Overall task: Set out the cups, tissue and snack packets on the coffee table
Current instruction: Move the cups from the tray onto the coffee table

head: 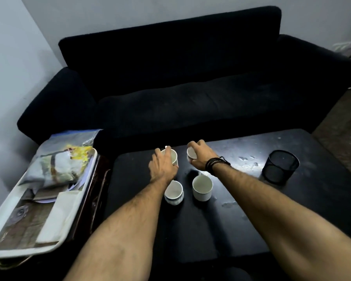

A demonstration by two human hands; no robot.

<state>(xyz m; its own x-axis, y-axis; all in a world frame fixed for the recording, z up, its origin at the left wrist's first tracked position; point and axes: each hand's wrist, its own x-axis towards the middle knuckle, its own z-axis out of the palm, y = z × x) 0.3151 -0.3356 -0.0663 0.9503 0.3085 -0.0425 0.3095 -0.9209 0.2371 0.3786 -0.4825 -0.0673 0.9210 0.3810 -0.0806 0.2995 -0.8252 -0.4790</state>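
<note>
Two white cups stand upright on the black coffee table (211,230): one with a blue base band (174,193) and a plain one (202,188) to its right. Farther back, my left hand (162,166) grips a third white cup (174,156) from the side. My right hand (201,156), with dark wristbands, holds a fourth cup (191,153) tilted on its side just above the table. On a white tray (12,251) at the left lie snack packets (56,166) and a folded white tissue (55,218).
A black mesh pen holder (280,166) stands on the table's right half. A dark sofa (180,88) runs behind the table. The tray rests on a dark wooden side stand (93,191) left of the table. Wet spots mark the tabletop.
</note>
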